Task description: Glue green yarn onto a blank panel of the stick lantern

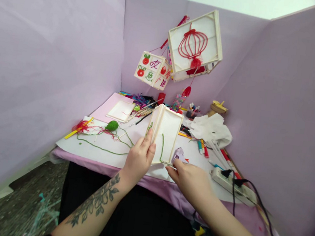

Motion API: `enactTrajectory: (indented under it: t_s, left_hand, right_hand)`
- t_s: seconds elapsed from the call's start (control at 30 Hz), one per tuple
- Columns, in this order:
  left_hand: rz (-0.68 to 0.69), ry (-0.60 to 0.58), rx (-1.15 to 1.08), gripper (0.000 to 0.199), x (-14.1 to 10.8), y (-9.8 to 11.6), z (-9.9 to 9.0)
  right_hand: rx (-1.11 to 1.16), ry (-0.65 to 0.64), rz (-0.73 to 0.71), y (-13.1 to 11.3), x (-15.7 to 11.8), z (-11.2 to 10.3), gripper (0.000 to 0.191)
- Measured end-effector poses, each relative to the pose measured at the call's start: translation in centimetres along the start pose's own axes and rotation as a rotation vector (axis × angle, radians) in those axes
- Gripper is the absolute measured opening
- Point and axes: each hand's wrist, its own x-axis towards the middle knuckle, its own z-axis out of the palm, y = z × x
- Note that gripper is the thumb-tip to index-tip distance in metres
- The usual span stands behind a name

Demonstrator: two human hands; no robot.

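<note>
My left hand is closed around the left side of a small lantern frame with pale stick edges and white panels, tilted upright over the table. A strand of green yarn runs down the panel facing me and bends along its bottom edge. More green yarn forms a curled shape on the side panel. At the lower right corner, my right hand is closed with its fingertips pinched by a thin piece I cannot make out. Just behind those fingers lies a small lavender object.
A green yarn ball trails strands across the table. Tangled red yarn lies left, near a white framed panel. Two decorated lanterns, a large one and a smaller one, hang behind. A corded power strip sits right, below crumpled white cloth.
</note>
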Motion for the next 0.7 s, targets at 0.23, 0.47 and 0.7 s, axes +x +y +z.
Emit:
enactTrajectory:
  t_s: [0.23,0.47,0.7]
  left_hand:
    - [-0.009,0.008,-0.011,0.05,0.0,0.0,0.0]
    - [-0.03,-0.021,-0.013,0.05,0.0,0.2,0.0]
    - [-0.009,-0.024,-0.006,0.05,-0.1,0.2,0.0]
  right_hand:
    - [0.013,-0.067,-0.002,-0.3,0.5,-0.8,0.029]
    - [0.001,-0.131,-0.01,-0.5,1.0,-1.6,0.03]
    - [0.011,-0.234,-0.028,-1.0,1.7,-3.4,0.027]
